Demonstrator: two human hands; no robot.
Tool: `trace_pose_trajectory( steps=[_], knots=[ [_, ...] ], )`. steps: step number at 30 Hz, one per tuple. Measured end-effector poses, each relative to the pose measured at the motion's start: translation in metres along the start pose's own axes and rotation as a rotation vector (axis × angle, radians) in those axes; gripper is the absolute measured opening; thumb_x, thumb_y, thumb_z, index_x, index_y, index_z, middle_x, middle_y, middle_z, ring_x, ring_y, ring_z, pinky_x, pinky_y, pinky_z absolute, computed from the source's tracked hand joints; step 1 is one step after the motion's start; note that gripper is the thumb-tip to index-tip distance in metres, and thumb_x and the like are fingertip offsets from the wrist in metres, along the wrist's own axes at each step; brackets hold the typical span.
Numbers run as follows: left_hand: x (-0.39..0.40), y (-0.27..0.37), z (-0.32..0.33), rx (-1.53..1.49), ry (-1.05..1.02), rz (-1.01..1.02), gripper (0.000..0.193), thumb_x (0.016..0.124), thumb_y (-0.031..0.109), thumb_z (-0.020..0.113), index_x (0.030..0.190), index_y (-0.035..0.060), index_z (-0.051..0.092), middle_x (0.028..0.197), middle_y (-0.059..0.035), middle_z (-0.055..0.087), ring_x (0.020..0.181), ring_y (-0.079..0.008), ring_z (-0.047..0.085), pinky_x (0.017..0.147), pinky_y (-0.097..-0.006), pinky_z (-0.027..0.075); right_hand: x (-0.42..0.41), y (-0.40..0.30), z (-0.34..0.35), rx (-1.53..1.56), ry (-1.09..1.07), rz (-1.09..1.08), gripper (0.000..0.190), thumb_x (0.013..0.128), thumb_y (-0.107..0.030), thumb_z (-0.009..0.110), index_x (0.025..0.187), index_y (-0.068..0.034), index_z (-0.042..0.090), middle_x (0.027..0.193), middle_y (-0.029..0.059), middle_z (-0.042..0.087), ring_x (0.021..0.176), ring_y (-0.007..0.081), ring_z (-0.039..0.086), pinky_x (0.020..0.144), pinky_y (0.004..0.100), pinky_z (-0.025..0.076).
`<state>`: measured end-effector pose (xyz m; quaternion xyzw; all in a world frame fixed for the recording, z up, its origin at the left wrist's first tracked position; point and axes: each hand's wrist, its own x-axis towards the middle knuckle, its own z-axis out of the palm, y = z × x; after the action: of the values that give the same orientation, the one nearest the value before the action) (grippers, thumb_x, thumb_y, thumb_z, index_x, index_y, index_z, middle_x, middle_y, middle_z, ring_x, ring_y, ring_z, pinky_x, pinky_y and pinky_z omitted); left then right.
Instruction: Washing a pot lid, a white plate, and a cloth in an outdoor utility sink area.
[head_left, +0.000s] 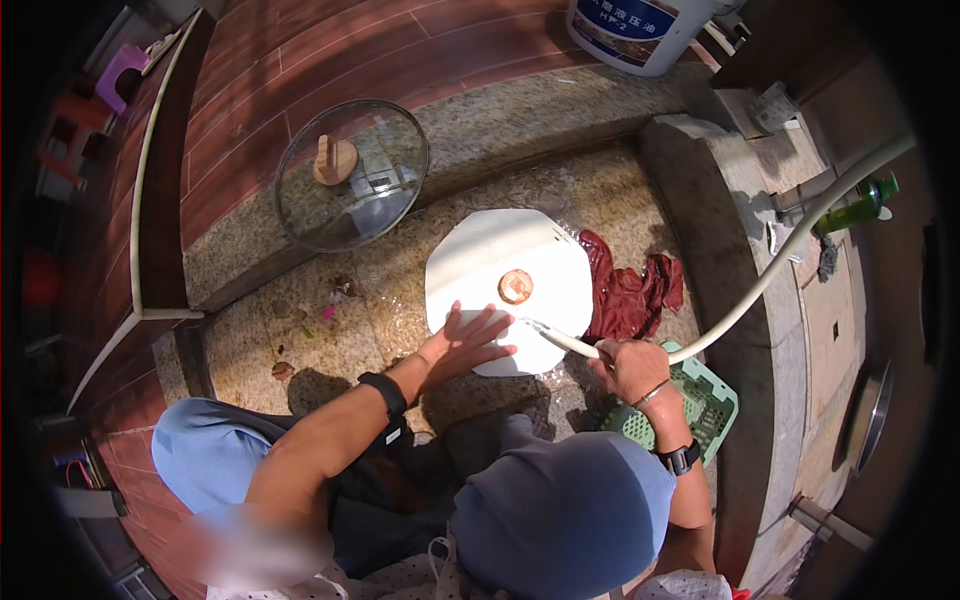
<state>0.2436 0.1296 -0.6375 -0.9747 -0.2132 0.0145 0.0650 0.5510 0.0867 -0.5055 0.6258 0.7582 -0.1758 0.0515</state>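
Observation:
In front of me lies a white octagonal lid or panel (480, 255) with a round wooden knob (516, 286) at its middle. My left hand (472, 336) rests on or just over the near left part, palm down, fingers spread and grasping nothing. My right hand (634, 369) is closed around a pale hose (574, 343), close to its end. Water comes from the hose end onto the white surface, near the knob. Against the right side of the panel lies a crumpled wet dark-red cloth (630, 296).
A glass lid (300, 202) with a wooden handle leans on the stone ledge (487, 127). Beside my right forearm sits a green plastic basket (716, 397). A white bucket (686, 34) stands at the back, and a green bottle (851, 216) is at the right. Small scraps litter the wet floor (247, 345).

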Motion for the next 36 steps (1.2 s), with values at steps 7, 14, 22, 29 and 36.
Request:
trace_pose_trajectory(
  steps=[7,14,22,29,36],
  knots=[
    [0.022,0.012,-0.037,-0.491,0.027,-0.213,0.049,0.081,0.014,0.063,0.128,0.0151,0.051,0.144,-0.0133,0.039,0.13,-0.0345,0.04,0.099,-0.0524,0.036,0.0,0.004,0.015,0.002,0.052,0.035,0.019,0.082,-0.033,0.066,0.085,-0.014,0.067,0.065,0.0089,0.064,0.061,0.0291,0.064,0.058,0.0424,0.05],
    [0.084,0.033,-0.072,-0.542,0.256,-0.234,0.046,0.078,0.011,0.063,0.123,0.0049,0.055,0.107,-0.0128,0.056,0.106,-0.0287,0.05,0.092,-0.0413,0.04,-0.003,-0.024,0.005,0.076,0.188,-0.01,0.022,0.078,-0.026,0.07,0.092,-0.01,0.065,0.071,0.0054,0.063,0.067,0.0259,0.063,0.068,0.0398,0.045],
    [0.11,0.018,-0.08,-0.271,0.192,-0.423,0.021,0.078,0.012,0.056,0.099,0.01,0.056,0.09,-0.0087,0.052,0.104,-0.0313,0.049,0.105,-0.0486,0.029,-0.029,-0.039,0.031,0.197,0.52,0.148,0.023,0.077,-0.01,0.068,0.098,-0.007,0.06,0.102,0.0123,0.058,0.092,0.0335,0.057,0.079,0.0447,0.044],
    [0.111,0.007,-0.083,-0.36,0.14,-0.433,0.016,0.083,0.018,0.055,0.092,0.0067,0.061,0.096,-0.0137,0.055,0.111,-0.0343,0.048,0.101,-0.0641,0.025,0.039,0.044,0.106,0.026,0.142,0.416,0.066,0.076,-0.012,0.067,0.137,-0.015,0.043,0.115,0.0261,0.055,0.112,0.0428,0.049,0.086,0.0506,0.048],
    [0.127,0.006,-0.098,-0.217,-0.191,-0.461,0.016,0.084,0.014,0.053,0.099,0.0111,0.059,0.086,-0.0098,0.059,0.109,-0.0283,0.052,0.105,-0.0541,0.025,0.055,0.057,0.105,0.356,0.272,0.49,0.037,0.074,-0.005,0.064,0.112,-0.005,0.062,0.105,0.0263,0.06,0.095,0.043,0.059,0.086,0.0456,0.049]
  ],
)
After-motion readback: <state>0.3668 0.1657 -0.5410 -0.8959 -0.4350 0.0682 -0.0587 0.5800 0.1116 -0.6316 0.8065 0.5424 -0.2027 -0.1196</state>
